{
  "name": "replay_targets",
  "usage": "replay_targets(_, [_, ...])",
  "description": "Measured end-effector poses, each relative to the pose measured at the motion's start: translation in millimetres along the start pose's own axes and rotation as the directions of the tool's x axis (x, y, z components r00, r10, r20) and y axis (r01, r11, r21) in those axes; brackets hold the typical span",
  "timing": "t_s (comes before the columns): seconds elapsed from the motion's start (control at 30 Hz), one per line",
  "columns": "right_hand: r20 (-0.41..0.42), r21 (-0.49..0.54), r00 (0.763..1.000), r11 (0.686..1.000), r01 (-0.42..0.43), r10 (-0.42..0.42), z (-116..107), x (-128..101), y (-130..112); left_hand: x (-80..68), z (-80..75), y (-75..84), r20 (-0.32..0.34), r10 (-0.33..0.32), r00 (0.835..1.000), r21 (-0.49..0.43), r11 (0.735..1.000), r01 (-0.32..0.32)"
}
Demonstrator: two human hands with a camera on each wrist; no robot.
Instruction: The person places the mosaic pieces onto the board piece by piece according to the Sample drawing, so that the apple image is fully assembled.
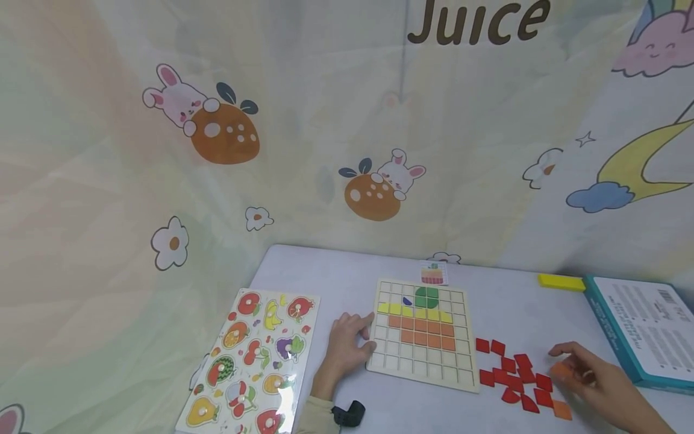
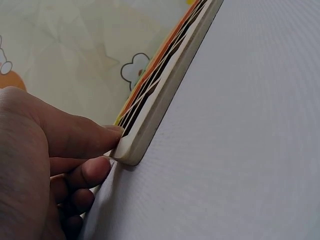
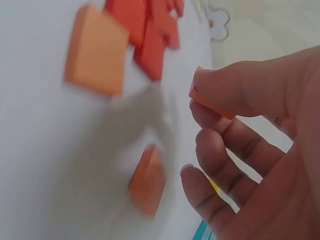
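Observation:
A wooden grid board (image 1: 423, 367) lies on the table with green, yellow and orange tiles and one small blue piece set in its squares. My left hand (image 1: 344, 342) holds the board's left edge, thumb and forefinger against it; the left wrist view shows the thumb at the board's corner (image 2: 131, 152). To the right of the board, my right hand (image 1: 602, 380) pinches an orange tile (image 3: 212, 104) between thumb and forefinger, above the table. Near it are a loose orange tile (image 1: 562, 410), another orange tile (image 3: 148, 185) and several scattered red tiles (image 1: 506, 378).
A small picture card (image 1: 434, 274) lies behind the board. On the left is a fruit picture sheet (image 1: 252, 361). A teal-edged box (image 1: 645, 325) and a yellow block (image 1: 561, 282) sit at the right. A printed cloth (image 1: 303, 150) hangs behind the table.

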State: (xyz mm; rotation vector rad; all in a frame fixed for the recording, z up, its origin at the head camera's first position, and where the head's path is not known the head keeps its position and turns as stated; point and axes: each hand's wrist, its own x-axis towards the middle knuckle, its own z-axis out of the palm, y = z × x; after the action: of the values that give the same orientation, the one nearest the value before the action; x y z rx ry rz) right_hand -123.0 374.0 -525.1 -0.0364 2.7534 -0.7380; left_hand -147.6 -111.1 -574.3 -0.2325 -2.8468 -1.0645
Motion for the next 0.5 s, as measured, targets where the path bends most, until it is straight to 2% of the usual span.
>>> replay_targets(0.1, [-0.041, 0.014, 0.999, 1.000, 0.020, -0.019, 1.2, 2.8, -14.8, -0.3, 0.4, -0.4, -0.003, 0.003, 1.000, 0.002, 1.000, -0.003])
replay_targets(0.3, [-0.119, 0.097, 0.992, 0.995, -0.020, 0.031, 14.3, 10.3, -51.5, -0.4, 0.3, -0.8, -0.015, 0.011, 1.000, -0.002, 1.000, -0.011])
replay_targets(0.5, [-0.152, 0.159, 0.988, 0.987, 0.027, -0.002, 35.5, 20.6, -84.9, -0.4, 1.3, -1.7, -0.002, -0.002, 1.000, -0.002, 1.000, 0.002])
